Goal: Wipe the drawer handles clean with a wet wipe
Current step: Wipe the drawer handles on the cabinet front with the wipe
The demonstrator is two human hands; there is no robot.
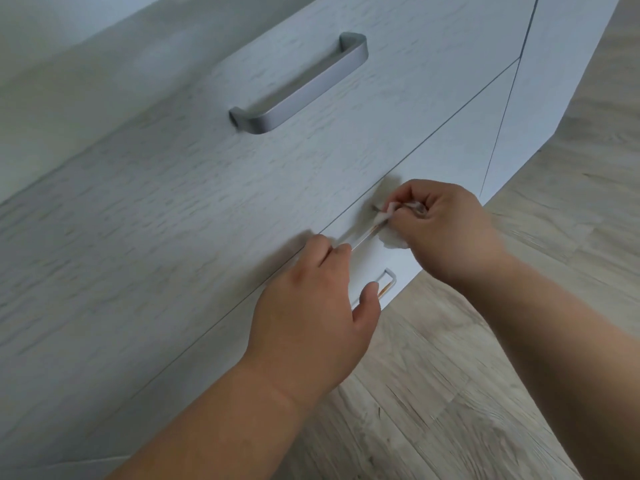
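Upper handle (298,85) – matte grey metal bar, untouched. Right hand (446,230) pinches crumpled white wipe (391,233) on middle handle (360,237); left hand (311,306) curled over its other end – woodgrain drawer front (138,220).

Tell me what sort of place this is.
Probably a room in a home, at a chest of drawers: pale wood-grain drawer fronts with metal bar handles, standing on wood-look plank flooring. Which room, I cannot tell.
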